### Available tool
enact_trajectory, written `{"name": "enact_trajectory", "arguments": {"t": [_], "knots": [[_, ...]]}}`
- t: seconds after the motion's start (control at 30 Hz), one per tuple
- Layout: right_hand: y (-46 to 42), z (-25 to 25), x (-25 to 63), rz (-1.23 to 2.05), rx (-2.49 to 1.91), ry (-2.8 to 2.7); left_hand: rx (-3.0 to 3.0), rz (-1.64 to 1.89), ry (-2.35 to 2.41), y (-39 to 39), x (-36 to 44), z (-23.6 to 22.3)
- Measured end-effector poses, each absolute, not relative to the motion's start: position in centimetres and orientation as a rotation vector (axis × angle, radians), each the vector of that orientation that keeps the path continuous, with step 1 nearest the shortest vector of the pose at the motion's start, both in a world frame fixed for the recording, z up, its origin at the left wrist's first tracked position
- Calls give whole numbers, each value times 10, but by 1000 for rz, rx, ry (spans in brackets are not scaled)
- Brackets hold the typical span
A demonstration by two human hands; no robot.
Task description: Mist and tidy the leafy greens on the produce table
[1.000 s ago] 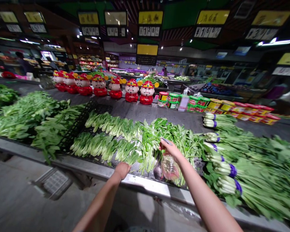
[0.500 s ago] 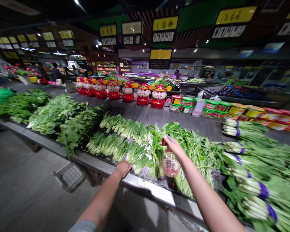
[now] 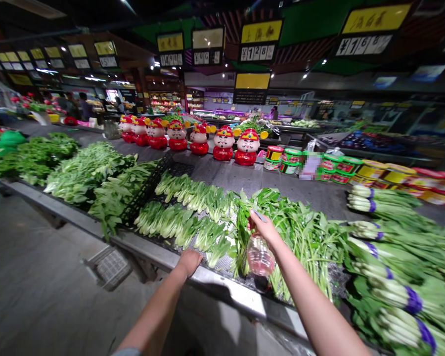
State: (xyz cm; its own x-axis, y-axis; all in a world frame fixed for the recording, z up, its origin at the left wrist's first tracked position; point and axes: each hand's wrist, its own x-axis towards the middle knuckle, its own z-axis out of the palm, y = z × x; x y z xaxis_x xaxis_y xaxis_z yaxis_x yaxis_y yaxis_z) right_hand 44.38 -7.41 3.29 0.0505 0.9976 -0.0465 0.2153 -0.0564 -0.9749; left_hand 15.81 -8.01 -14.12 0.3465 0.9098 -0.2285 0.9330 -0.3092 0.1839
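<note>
My right hand (image 3: 262, 227) is closed round the top of a clear spray bottle (image 3: 260, 255) with a grey part showing at the thumb and pinkish liquid inside. It hangs over loose leafy stalks (image 3: 300, 232). My left hand (image 3: 190, 262) lies on the metal front edge (image 3: 241, 291) of the vegetable stand, its fingers curled over the rim and partly hidden. Just beyond it are two rows of small bok choy (image 3: 181, 225) on a perforated metal sheet.
Bundled greens with purple bands (image 3: 413, 299) lie at the right. Leafy heaps (image 3: 85, 170) and a black crate wall (image 3: 144, 190) are at the left. Red figurines (image 3: 246, 148) and stacked tubs (image 3: 341, 169) line the back. A grey crate (image 3: 109, 267) sits below the stand.
The view has swung left, so the stand appears shifted to the right. My right hand keeps the bottle over the greens. My left hand stays at the metal edge.
</note>
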Motion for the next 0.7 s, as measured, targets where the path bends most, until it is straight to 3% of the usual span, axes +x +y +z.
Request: {"name": "enact_trajectory", "arguments": {"t": [0.33,0.5,0.7], "knots": [[-53,51,403,1039,-1327,-1294,2423,-227,1700,-82,160,-141],[-47,32,389,1106,-1370,-1213,2459,-239,1659,-83,160,-140],[-37,9,392,965,-1445,-1289,2479,-235,1640,-83,157,-138]]}}
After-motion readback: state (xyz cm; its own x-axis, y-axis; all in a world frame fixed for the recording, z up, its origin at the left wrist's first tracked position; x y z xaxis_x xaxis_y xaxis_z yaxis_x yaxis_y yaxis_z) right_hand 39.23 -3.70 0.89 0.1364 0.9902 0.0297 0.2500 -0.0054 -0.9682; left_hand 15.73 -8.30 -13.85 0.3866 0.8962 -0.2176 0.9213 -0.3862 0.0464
